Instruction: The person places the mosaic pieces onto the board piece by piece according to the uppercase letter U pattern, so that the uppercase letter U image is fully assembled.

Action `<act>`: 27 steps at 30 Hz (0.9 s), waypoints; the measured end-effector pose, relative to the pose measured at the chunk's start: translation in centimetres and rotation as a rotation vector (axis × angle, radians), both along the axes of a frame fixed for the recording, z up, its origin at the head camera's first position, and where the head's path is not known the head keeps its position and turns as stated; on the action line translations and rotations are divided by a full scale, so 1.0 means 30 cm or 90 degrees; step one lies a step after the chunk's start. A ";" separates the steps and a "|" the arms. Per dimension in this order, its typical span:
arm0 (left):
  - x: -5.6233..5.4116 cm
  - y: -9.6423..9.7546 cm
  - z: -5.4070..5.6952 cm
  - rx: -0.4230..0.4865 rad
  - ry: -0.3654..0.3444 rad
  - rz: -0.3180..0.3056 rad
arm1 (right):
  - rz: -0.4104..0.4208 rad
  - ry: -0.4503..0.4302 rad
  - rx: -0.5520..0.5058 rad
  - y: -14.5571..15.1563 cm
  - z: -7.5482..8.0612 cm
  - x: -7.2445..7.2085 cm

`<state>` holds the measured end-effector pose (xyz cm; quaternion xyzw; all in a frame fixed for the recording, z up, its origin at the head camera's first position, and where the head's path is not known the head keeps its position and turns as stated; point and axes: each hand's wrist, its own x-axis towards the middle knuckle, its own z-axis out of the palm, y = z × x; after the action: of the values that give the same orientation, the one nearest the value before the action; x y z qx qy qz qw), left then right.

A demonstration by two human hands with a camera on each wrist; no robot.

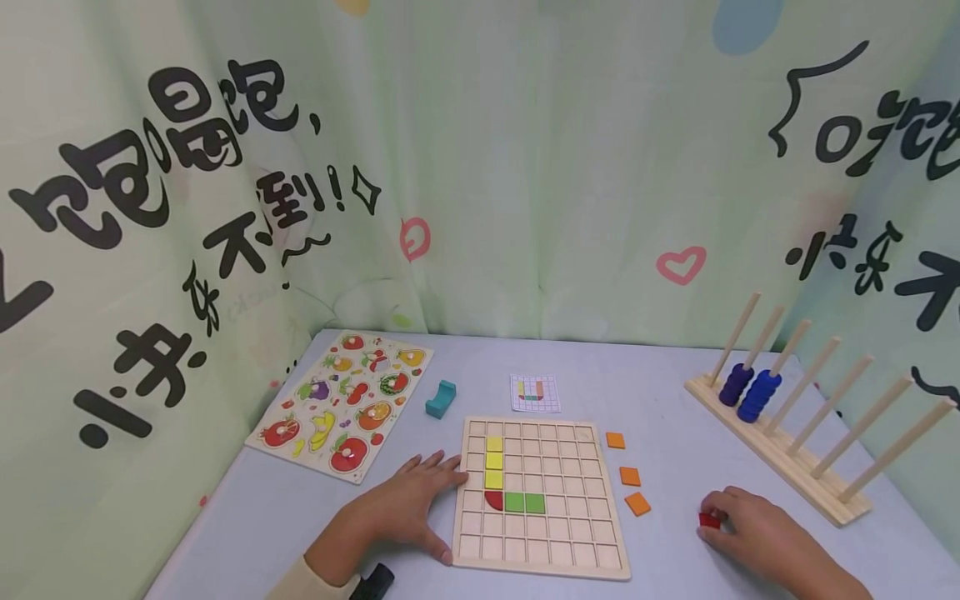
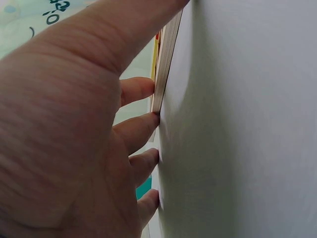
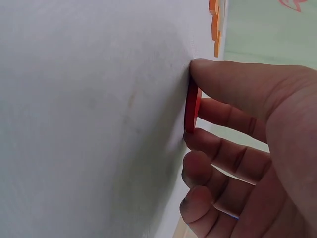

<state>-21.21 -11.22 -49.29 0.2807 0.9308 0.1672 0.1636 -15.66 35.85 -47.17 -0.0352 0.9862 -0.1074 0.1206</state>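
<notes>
A wooden grid board lies on the table, bearing three yellow squares in a column, a red quarter-round piece below them and two green squares beside that. Fingers spread, my left hand rests at the board's left edge; thumb and index finger touch it. To the right of the board, my right hand pinches a small red piece between thumb and fingers, low over the tabletop. Three orange squares lie between the board and that hand.
Behind the board lies a small pattern card, with a teal curved block to its left. A fruit puzzle board occupies the back left. At the right stands a wooden peg rack with blue and purple rings on two pegs.
</notes>
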 end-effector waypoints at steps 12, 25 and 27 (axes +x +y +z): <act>-0.007 -0.003 -0.004 0.006 -0.003 -0.003 | 0.015 0.029 -0.008 -0.039 0.020 -0.014; -0.013 -0.004 -0.016 0.008 -0.004 -0.009 | 0.079 0.073 -0.019 -0.140 0.050 -0.052; -0.014 -0.003 -0.016 0.008 -0.005 -0.008 | 0.086 0.081 -0.020 -0.156 0.055 -0.058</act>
<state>-21.63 -11.32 -49.77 0.2869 0.9273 0.1729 0.1669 -17.39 31.18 -45.52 -0.1105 0.9855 -0.1119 0.0637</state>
